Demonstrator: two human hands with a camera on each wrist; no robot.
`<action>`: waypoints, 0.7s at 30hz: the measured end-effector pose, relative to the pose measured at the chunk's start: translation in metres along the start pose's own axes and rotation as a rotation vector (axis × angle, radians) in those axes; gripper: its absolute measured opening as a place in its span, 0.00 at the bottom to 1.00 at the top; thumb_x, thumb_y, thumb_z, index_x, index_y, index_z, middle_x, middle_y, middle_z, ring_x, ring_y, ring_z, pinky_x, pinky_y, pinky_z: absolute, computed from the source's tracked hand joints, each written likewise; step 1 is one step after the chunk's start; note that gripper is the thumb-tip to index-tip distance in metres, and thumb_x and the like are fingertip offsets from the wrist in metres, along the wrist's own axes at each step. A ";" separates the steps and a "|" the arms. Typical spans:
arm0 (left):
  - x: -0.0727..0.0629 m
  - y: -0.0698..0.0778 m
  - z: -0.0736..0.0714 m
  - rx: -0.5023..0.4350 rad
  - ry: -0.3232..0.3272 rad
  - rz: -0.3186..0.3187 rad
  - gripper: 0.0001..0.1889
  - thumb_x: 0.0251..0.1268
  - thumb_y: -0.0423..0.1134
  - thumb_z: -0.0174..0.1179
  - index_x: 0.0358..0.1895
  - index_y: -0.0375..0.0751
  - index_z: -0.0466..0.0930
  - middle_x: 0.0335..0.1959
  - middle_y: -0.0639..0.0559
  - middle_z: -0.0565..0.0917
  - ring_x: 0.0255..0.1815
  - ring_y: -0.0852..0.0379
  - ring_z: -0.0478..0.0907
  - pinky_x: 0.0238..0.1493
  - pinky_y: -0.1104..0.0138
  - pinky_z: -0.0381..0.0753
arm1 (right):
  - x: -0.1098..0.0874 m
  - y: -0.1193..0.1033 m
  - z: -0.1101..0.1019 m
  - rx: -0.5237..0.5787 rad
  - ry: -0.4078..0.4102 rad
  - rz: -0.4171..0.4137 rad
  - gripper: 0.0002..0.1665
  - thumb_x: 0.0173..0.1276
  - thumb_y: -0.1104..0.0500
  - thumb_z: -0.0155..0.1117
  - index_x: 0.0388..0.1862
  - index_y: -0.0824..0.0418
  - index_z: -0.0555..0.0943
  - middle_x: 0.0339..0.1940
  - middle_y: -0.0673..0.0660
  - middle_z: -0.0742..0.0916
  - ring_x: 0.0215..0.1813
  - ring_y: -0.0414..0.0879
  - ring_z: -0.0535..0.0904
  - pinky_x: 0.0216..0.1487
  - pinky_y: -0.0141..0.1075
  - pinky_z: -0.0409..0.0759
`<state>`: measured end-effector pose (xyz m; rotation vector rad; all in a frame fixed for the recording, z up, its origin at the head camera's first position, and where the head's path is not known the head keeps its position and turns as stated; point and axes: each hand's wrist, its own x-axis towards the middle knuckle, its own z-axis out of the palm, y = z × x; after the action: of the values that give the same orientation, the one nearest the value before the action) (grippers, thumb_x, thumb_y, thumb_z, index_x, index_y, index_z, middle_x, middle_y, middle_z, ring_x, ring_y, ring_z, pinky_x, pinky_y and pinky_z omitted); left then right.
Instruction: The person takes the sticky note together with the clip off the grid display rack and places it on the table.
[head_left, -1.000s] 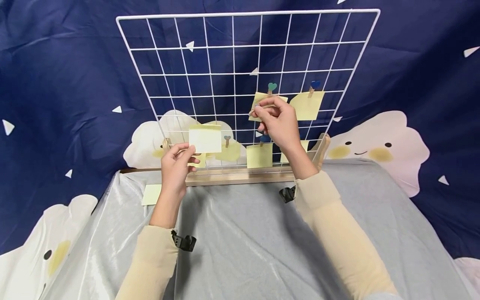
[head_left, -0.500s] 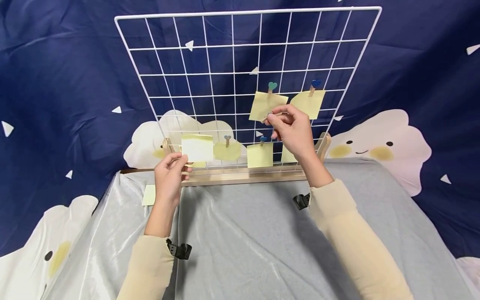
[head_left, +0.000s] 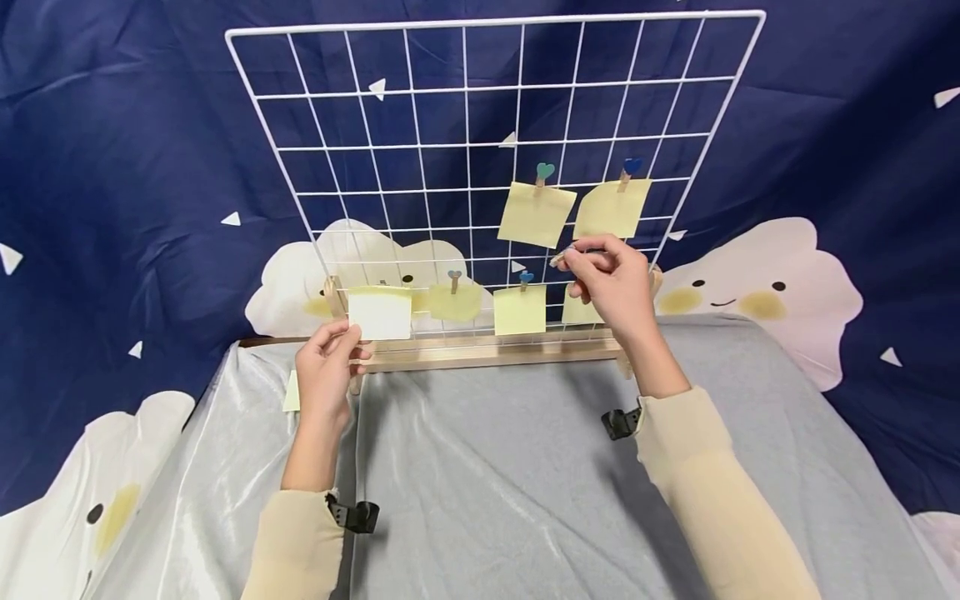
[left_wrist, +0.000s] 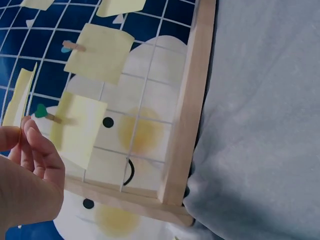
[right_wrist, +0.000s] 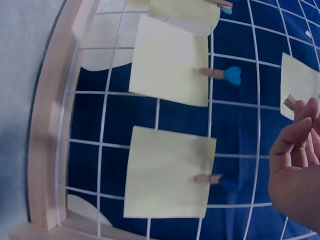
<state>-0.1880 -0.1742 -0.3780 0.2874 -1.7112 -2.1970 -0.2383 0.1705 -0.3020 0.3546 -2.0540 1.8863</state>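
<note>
My left hand [head_left: 324, 371] pinches a pale yellow sticky note [head_left: 380, 313] by its lower left corner, in front of the lower left of a white wire grid [head_left: 495, 22]. In the left wrist view that note [left_wrist: 19, 100] is seen nearly edge-on between thumb and fingers. My right hand [head_left: 621, 283] pinches a small wooden clothespin [head_left: 557, 260] below two clipped notes. The right wrist view shows the tip of the clothespin [right_wrist: 290, 102] poking out from the fingertips. A note [head_left: 536, 215] hangs from a green heart clothespin [head_left: 545, 172], close above the right hand.
Beside it hangs another note [head_left: 613, 208] under a blue heart clothespin [head_left: 632, 167]. Several more clipped notes [head_left: 520, 311] line the lower grid. The grid stands on a wooden base [head_left: 480, 357] at the back of the grey cloth [head_left: 480, 467]. One loose note [head_left: 291, 395] lies left, partly behind the left hand.
My left hand has moved left and down with the sticky note. My right hand has moved right and down with the clothespin, uncovering the note under the green heart.
</note>
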 end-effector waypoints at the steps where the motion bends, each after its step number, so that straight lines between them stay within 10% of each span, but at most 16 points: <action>1: 0.000 -0.001 -0.002 0.001 0.009 -0.002 0.06 0.71 0.32 0.63 0.46 0.33 0.79 0.26 0.53 0.85 0.22 0.62 0.79 0.21 0.75 0.75 | -0.001 0.001 -0.002 -0.001 0.009 0.003 0.12 0.72 0.61 0.68 0.47 0.68 0.80 0.32 0.52 0.90 0.19 0.40 0.79 0.23 0.27 0.75; 21: -0.015 -0.008 -0.032 -0.043 0.096 -0.053 0.05 0.72 0.32 0.62 0.44 0.34 0.78 0.25 0.53 0.85 0.21 0.62 0.79 0.19 0.75 0.74 | -0.035 0.033 -0.043 0.129 0.154 0.104 0.06 0.71 0.66 0.67 0.42 0.67 0.79 0.28 0.50 0.89 0.17 0.38 0.77 0.20 0.26 0.74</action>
<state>-0.1638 -0.1955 -0.3948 0.4241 -1.6207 -2.2167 -0.2163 0.2149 -0.3431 0.1302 -1.8895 2.0446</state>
